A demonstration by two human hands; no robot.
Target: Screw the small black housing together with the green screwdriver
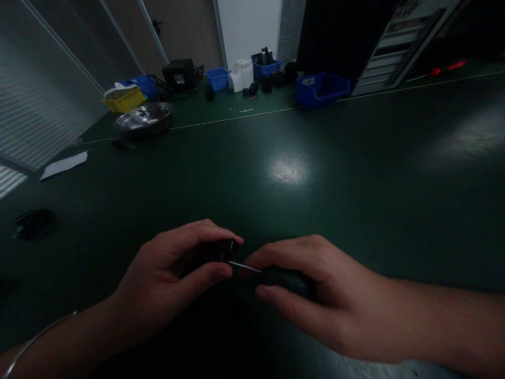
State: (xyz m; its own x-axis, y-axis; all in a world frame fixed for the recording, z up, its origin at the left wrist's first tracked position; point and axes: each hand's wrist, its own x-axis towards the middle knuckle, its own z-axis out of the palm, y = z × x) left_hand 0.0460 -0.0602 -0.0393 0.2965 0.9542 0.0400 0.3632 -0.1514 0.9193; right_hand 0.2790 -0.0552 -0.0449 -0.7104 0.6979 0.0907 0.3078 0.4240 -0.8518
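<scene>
My left hand (173, 276) is closed around a small black part (215, 251), held between thumb and fingers just above the dark green table (315, 184). My right hand (315, 295) grips the black handle of a screwdriver (282, 277). Its thin metal shaft (244, 267) points left and its tip meets the black part. The two hands are almost touching near the table's front edge. A thin bangle circles my left wrist.
A metal bowl (144, 118), a yellow bin (124, 99) and several blue bins (321, 88) stand along the far edge with black parts around them. A white paper (63, 165) and a small black object (33, 221) lie at the left. A red-handled tool (445, 68) lies far right.
</scene>
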